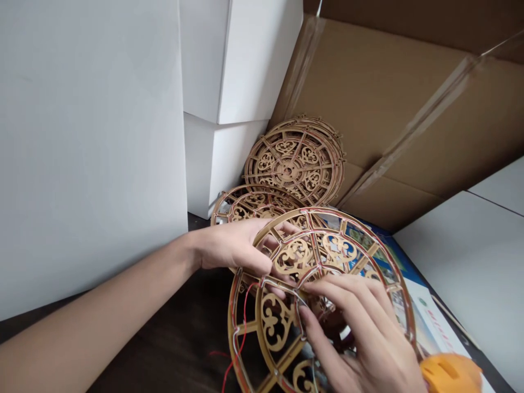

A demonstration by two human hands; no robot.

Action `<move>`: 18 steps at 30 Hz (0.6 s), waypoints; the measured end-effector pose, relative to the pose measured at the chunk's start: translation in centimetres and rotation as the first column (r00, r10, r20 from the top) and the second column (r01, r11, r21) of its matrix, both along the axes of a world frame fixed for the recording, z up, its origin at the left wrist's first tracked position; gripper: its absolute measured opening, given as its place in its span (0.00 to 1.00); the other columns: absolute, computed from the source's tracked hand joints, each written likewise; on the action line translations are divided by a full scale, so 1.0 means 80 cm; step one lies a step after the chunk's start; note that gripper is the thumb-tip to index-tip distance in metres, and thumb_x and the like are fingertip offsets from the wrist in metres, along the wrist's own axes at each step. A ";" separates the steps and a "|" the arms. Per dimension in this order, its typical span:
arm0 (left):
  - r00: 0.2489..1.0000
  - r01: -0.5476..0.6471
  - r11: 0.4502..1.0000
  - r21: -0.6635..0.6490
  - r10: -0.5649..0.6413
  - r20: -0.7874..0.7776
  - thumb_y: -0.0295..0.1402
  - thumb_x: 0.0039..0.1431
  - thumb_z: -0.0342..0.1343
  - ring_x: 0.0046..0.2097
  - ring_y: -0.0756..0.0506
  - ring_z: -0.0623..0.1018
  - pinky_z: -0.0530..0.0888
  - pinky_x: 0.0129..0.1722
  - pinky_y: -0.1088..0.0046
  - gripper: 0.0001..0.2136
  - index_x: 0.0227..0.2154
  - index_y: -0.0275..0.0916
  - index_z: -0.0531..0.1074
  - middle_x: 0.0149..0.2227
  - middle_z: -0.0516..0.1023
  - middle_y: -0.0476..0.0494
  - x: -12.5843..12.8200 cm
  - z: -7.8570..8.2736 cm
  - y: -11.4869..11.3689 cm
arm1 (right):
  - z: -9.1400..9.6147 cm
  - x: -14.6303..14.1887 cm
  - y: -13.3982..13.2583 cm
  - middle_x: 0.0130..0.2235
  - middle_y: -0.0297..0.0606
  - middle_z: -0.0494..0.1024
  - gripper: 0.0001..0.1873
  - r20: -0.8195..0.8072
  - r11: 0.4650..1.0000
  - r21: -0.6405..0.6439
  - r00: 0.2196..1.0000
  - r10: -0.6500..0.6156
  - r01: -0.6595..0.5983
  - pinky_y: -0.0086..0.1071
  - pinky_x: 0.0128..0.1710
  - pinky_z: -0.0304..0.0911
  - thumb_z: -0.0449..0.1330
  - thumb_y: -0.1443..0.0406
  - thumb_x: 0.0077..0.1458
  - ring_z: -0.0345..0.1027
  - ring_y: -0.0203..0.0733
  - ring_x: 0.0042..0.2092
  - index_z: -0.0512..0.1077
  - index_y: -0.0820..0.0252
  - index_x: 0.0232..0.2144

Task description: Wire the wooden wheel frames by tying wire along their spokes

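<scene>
A round gold openwork frame [241, 327], with spokes and scroll ornaments, is tilted up in front of me. Thin red and pale wire runs along its rings and spokes. My left hand [235, 245] grips its upper left part, thumb in front and fingers behind, seen through the gaps. At the inner ring, my right hand [364, 327] has thumb and forefinger closed about a thin wire [301, 322] by a spoke; the exact contact is partly hidden. A loose red wire [244, 314] hangs from the frame's left side.
More gold frames [262, 191] lie just behind, and a stack of them [295, 158] leans against a cardboard box [368, 93]. White boxes [241, 60] stand at left. An orange plastic object [452, 374] and a printed sheet [434, 316] are at right, on the dark table [172, 333].
</scene>
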State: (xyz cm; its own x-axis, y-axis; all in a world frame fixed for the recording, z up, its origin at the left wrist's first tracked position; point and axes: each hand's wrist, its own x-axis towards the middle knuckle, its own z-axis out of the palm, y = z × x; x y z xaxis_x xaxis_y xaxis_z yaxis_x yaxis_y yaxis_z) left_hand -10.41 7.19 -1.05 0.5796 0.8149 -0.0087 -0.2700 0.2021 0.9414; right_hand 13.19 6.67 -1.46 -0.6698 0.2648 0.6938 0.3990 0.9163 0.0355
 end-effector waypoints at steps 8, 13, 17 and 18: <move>0.999 0.014 1.000 -0.019 -0.013 0.034 0.18 0.45 0.60 0.44 0.40 0.83 0.81 0.36 0.67 0.35 0.58 0.42 0.62 0.45 0.81 0.40 0.000 0.002 -0.003 | 0.007 0.007 -0.001 0.38 0.40 0.75 0.08 0.084 0.997 -0.015 0.994 0.072 -0.071 0.32 0.41 0.66 0.58 0.73 0.59 0.66 0.38 0.40 0.73 0.66 0.42; 0.998 0.036 0.999 -0.010 -0.036 0.051 0.18 0.46 0.60 0.46 0.38 0.83 0.82 0.36 0.66 0.34 0.58 0.42 0.62 0.45 0.80 0.39 0.001 0.000 -0.002 | 0.011 0.009 0.001 0.38 0.42 0.76 0.09 0.148 0.995 0.037 0.985 0.086 -0.092 0.33 0.41 0.66 0.57 0.74 0.59 0.67 0.40 0.40 0.74 0.68 0.42; 0.998 0.027 0.999 -0.027 -0.026 0.054 0.18 0.46 0.60 0.45 0.38 0.83 0.82 0.37 0.65 0.35 0.59 0.42 0.61 0.44 0.81 0.39 0.002 -0.002 -0.002 | 0.010 0.012 0.002 0.40 0.42 0.77 0.10 0.167 0.994 0.063 0.983 0.075 -0.087 0.34 0.43 0.65 0.56 0.74 0.60 0.67 0.41 0.42 0.74 0.68 0.43; 0.998 0.025 0.999 -0.026 -0.024 0.055 0.18 0.46 0.60 0.45 0.38 0.83 0.82 0.37 0.65 0.35 0.59 0.42 0.61 0.44 0.81 0.39 0.002 -0.003 -0.002 | 0.009 0.013 0.001 0.41 0.42 0.77 0.10 0.176 0.995 0.054 0.982 0.068 -0.079 0.34 0.44 0.65 0.56 0.74 0.61 0.67 0.41 0.42 0.74 0.68 0.43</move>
